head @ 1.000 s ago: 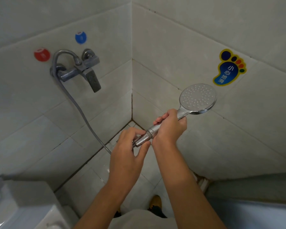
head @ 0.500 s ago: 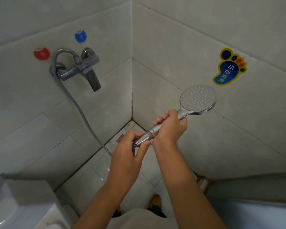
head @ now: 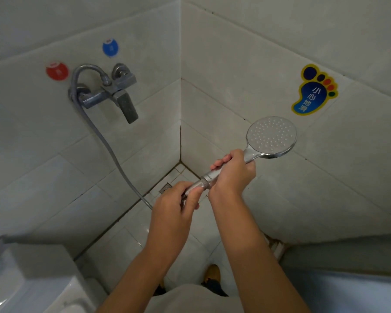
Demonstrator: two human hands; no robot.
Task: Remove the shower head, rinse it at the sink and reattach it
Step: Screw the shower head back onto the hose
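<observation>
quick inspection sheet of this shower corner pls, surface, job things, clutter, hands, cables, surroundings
surface: pale tiled floor, dark grout.
job's things: shower head held up, face toward the camera; hose nut at its handle end.
clutter: nothing seen.
hands: right hand grips the handle; left hand pinches the nut.
cables: hose runs from the mixer tap down to the hands.
surroundings: red dot, blue dot, foot sticker on tiles.

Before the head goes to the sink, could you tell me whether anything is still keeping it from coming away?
Yes: the hose nut is on the base of the shower head handle. The left hand pinches that nut; the right hand grips the handle. Nothing else visible blocks it.
</observation>
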